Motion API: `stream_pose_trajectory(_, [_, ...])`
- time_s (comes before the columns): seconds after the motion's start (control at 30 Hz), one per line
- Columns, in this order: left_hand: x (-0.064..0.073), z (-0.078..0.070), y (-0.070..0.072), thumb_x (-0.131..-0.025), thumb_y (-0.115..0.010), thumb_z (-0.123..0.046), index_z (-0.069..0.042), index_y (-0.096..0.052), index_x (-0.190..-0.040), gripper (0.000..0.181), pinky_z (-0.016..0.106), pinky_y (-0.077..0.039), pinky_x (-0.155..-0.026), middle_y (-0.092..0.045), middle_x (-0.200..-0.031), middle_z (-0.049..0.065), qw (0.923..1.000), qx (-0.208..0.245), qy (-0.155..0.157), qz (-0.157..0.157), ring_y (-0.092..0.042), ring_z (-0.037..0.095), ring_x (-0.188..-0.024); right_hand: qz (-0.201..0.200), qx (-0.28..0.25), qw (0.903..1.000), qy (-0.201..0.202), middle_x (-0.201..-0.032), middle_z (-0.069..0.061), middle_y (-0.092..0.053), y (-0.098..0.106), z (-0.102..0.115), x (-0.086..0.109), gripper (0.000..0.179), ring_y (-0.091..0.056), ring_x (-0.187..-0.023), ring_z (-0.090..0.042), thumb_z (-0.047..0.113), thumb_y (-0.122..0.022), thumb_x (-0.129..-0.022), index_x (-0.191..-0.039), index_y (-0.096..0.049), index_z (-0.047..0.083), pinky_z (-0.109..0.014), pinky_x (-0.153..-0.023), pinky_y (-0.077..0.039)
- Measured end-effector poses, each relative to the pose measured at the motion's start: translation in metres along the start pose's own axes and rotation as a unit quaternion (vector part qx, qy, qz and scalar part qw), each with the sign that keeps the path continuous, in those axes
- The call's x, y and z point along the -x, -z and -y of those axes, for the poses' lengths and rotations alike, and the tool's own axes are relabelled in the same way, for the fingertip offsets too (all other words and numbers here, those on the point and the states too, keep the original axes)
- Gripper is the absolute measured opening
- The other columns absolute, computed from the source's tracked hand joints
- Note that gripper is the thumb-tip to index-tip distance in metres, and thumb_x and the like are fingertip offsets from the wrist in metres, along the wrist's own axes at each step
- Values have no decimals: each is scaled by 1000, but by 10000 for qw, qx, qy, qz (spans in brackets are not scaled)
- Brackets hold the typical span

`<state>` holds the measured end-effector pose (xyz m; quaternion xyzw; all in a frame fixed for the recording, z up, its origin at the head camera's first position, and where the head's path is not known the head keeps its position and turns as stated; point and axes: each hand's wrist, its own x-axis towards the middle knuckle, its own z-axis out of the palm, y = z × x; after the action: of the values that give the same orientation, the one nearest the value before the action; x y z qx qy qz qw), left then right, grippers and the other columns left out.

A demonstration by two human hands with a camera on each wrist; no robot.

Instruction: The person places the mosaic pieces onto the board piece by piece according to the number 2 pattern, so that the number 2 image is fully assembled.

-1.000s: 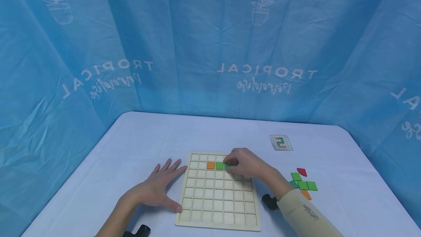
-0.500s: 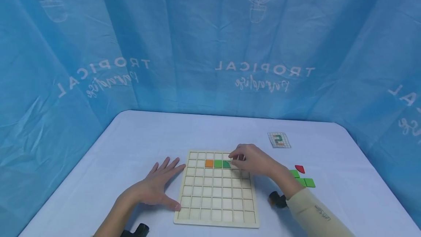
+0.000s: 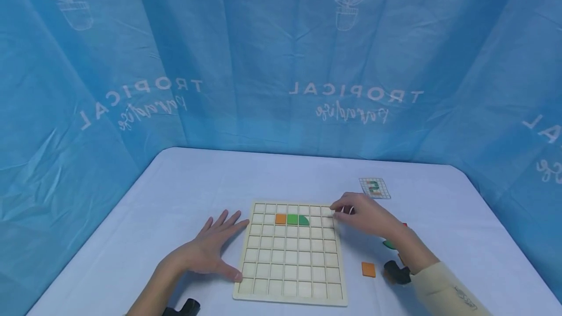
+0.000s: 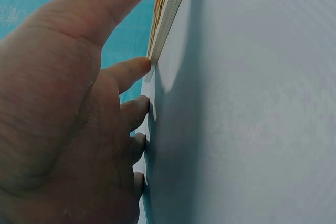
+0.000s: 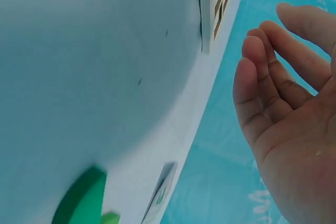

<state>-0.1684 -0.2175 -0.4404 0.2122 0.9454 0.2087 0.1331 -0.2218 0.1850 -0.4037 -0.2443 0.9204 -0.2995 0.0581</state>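
A pale wooden grid board lies on the white table. In its second row from the far side sit an orange square tile, a green square tile and a darker green quarter-round tile, side by side. My left hand is spread at the board's left side, thumb and index fingertip at its edge. Over the far right corner is my right hand. The right wrist view shows that hand's fingers loosely bent, thumb apart, holding nothing.
Right of the board lies a loose orange tile. A dark green piece shows beside the right forearm, which covers most other loose tiles. A pattern card lies at the back right. Black wrist-camera mounts sit under the wrists.
My right hand has let go of the green quarter-round tile, leaving it on the board, and has moved right to the board's corner. The left hand stays in place.
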Motion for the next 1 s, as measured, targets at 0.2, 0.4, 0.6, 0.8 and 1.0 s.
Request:
stream_pose_trajectory(0.2, [2, -2, 2, -52, -72, -80, -27, -29, -153, 122, 57, 3, -112, -12, -160, 2, 10000, 47, -11, 12, 3, 31, -145, -170, 140, 9997, -94, -89, 13, -62, 7, -14, 10, 20, -56, -78, -9, 22, -69, -90, -107, -74, 14, -26, -64, -51])
stream_pose_trajectory(0.4, [3, -3, 3, -52, -72, -80, -27, -29, -153, 122, 57, 3, -112, -12, -160, 2, 10000, 50, 29, 40, 4, 32, -145, -289, 325, 9989, -155, -86, 13, -63, 10, -30, 17, 17, -55, -76, -10, 18, -71, -88, -104, -75, 14, -25, -61, -51])
stream_pose_trajectory(0.6, [3, -4, 4, -51, -72, -80, -28, -29, -152, 122, 57, 3, -112, -13, -160, 2, 10000, 38, 39, 9, 3, 31, -145, -344, 426, 9976, -422, -87, 12, -62, 17, -43, 29, 17, -54, -77, -11, 18, -72, -87, -104, -74, 16, -26, -63, -51])
stream_pose_trajectory(0.8, [2, -3, 4, -51, -71, -82, -29, -27, -153, 123, 55, 3, -113, -11, -160, 0, 9999, -27, 93, 46, 4, 29, -145, -377, 414, 9956, -750, -89, 10, -62, 22, -58, 40, 19, -55, -77, -12, 21, -73, -86, -105, -73, 17, -26, -64, -51])
stream_pose_trajectory(1.0, [2, -1, 2, -52, -72, -80, -27, -29, -153, 121, 57, 4, -112, -12, -160, 2, 9999, 90, 16, 55, 4, 31, -145, -290, 397, 9947, -901, -88, 8, -61, 26, -63, 48, 23, -55, -77, -13, 26, -76, -83, -104, -73, 16, -26, -64, -51])
